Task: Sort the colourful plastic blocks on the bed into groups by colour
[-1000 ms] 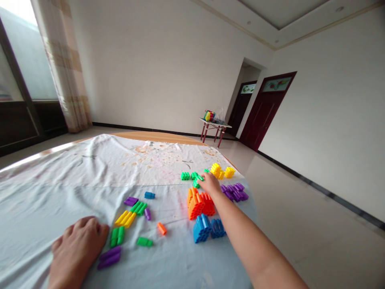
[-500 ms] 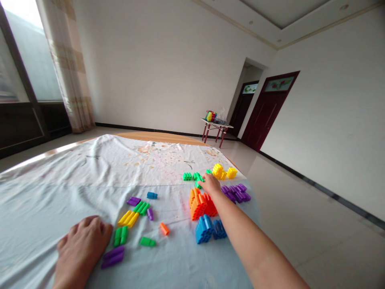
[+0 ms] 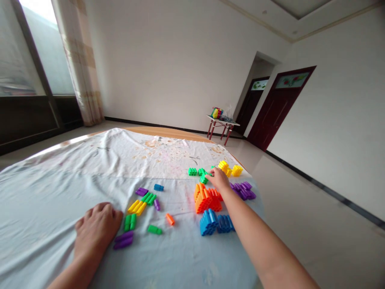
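My right hand (image 3: 219, 180) reaches out to a group of green plastic blocks (image 3: 203, 179) at the far right of the cloth. Its thumb and fingers are pinched at a green block there, partly hidden by the fingers. My left hand (image 3: 98, 225) rests palm down on the cloth, loosely bent, with no block visible in it. Just right of it lie a green pair of blocks (image 3: 130, 222) and a purple pair (image 3: 123, 239). Beyond these are joined yellow blocks (image 3: 137, 207), green blocks (image 3: 148, 198) and purple blocks (image 3: 142, 192).
Stacked orange blocks (image 3: 203, 198) and blue blocks (image 3: 208, 222) stand near my right forearm. Purple blocks (image 3: 243, 190) and yellow blocks (image 3: 237, 170) lie near the table's right edge. Loose pieces include an orange block (image 3: 170, 219), a green block (image 3: 155, 229) and a blue block (image 3: 158, 187).
The view has shifted slightly, so the whole scene sits further right and mostly higher. My right hand stays at the green blocks; my left hand remains beside the green and purple pairs.
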`<state>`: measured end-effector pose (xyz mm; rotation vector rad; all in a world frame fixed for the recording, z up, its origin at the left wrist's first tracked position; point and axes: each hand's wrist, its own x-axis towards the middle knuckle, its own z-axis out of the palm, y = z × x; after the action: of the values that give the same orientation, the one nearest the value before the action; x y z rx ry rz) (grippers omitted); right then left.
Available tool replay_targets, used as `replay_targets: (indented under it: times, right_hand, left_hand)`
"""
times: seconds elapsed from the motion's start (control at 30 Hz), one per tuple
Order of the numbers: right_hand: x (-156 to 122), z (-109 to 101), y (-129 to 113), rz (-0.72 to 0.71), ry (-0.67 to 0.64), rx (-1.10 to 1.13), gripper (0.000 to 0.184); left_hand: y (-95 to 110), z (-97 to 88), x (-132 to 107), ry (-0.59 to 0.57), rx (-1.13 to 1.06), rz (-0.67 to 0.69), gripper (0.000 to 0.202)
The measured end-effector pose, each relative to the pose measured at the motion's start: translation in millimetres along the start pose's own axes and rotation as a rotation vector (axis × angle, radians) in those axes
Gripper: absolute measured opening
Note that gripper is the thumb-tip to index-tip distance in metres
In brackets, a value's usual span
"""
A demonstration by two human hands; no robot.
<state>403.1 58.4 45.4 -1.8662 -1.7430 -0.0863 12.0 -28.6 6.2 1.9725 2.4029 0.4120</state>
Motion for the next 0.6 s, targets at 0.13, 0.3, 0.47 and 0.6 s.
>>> replay_targets:
  times: [0.13,0.3,0.47,0.6]
  right_hand:
    - [-3.0,-23.0,-28.3,-0.089,0.092,0.121,0.016]
    - [-38.2,-49.4,-89.5,-0.279,0.181,0.449,0.018]
    - [-92.1,-20.2,-144.7,-0.388,-0.106,0.559,0.017]
    - [-112.8,31.4,-169.2,-0.384,-0.227,0.431,0.025]
  left_hand:
    - [0.8,1.5,-1.7,0.023,0.014,0.000,0.036]
    - [1.2,2.5,-3.4,0.055,0.026,0.002,0.038]
    - [0.6,3.2,-3.6,0.062,0.023,0.008,0.040]
    - [0.2,4.1,-3.0,0.069,0.017,0.011,0.040]
